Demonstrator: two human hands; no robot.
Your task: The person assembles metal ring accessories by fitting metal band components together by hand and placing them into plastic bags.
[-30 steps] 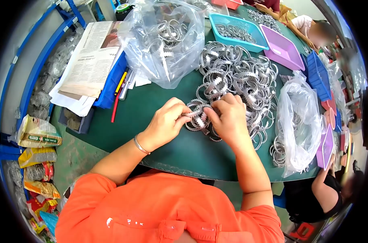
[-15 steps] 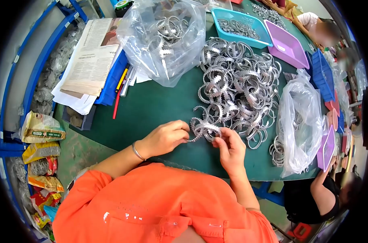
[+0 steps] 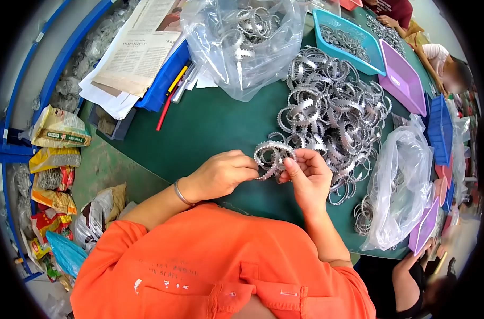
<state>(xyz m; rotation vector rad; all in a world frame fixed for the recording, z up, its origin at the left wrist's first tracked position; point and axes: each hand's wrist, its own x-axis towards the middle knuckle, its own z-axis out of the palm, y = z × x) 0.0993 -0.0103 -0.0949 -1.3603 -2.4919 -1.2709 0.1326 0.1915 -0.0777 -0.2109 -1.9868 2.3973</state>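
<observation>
Several toothed metal rings (image 3: 274, 158) hang together between my two hands, just below a large pile of similar rings (image 3: 332, 111) on the green table. My left hand (image 3: 226, 173) has its fingers closed on the left edge of these rings. On the right edge, my right hand (image 3: 308, 175) pinches them between thumb and fingers. A clear plastic bag with more rings (image 3: 242, 48) lies beyond my left hand. To the right of the pile is another clear bag (image 3: 399, 181), with some rings beside it.
A turquoise basket with small rings (image 3: 353, 40) and a purple basket (image 3: 404, 80) stand at the back right. Newspapers (image 3: 138, 53) lie over a blue tray at the left, near a red pen (image 3: 166, 110). Other people (image 3: 439, 58) sit along the table's right side.
From a second ago, both hands have drawn back from the pile towards my body with several rings. The view has since turned, shifting the table's things to the right.
</observation>
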